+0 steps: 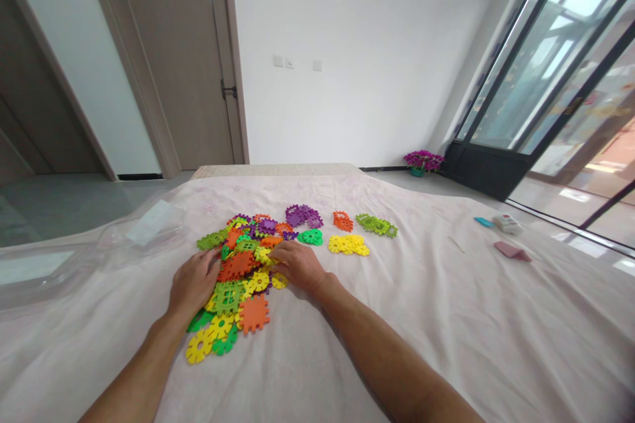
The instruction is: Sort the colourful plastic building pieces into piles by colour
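A mixed heap of flat plastic building pieces (238,264), orange, yellow, green and purple, lies on a pale pink bedspread (397,317). My left hand (193,283) rests palm down on the heap's left edge, touching an orange piece. My right hand (297,264) lies on the heap's right side, fingertips among yellow and green pieces; whether it pinches one is hidden. Beyond the heap lie small sorted groups: purple pieces (302,215), a green wheel (311,236), yellow wheels (348,244), an orange piece (342,221) and light green pieces (377,225).
A clear plastic bag (114,238) lies crumpled at the left of the bed. At the far right lie a small white box (506,222), a blue item (483,221) and a pink item (512,250). A potted purple plant (423,161) stands by the glass doors.
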`<state>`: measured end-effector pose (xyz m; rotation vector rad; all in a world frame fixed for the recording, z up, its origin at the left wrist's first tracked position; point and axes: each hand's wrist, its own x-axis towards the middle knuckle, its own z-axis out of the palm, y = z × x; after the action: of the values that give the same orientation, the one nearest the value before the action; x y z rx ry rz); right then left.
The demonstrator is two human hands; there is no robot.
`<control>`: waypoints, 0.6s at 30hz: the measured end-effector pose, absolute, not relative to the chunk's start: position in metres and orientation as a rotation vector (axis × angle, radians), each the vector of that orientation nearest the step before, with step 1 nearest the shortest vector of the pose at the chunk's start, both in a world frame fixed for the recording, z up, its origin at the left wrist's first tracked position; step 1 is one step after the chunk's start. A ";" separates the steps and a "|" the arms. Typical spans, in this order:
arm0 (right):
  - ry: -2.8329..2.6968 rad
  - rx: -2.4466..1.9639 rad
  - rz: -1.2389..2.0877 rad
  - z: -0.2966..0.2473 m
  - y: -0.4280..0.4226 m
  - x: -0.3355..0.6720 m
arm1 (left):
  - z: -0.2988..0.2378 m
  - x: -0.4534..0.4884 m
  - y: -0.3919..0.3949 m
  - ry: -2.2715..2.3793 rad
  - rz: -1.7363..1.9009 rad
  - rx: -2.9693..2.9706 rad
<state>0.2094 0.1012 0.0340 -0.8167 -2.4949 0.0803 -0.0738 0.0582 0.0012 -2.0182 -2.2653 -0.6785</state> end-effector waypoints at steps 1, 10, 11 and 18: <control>-2.498 -0.821 0.071 0.034 0.102 0.209 | 0.001 -0.074 0.058 -2.265 -0.681 -2.015; -2.499 -0.845 0.042 0.033 0.100 0.206 | 0.001 -0.074 0.059 -2.274 -0.675 -2.010; -2.496 -0.839 0.047 0.033 0.100 0.206 | 0.001 -0.074 0.058 -2.273 -0.675 -2.014; -2.519 -0.733 0.093 0.035 0.101 0.208 | 0.001 -0.074 0.058 -2.275 -0.659 -2.023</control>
<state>0.2082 0.1013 0.0349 -0.7325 -2.5191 0.0929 -0.0740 0.0583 0.0013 -2.0231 -2.2746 -0.6593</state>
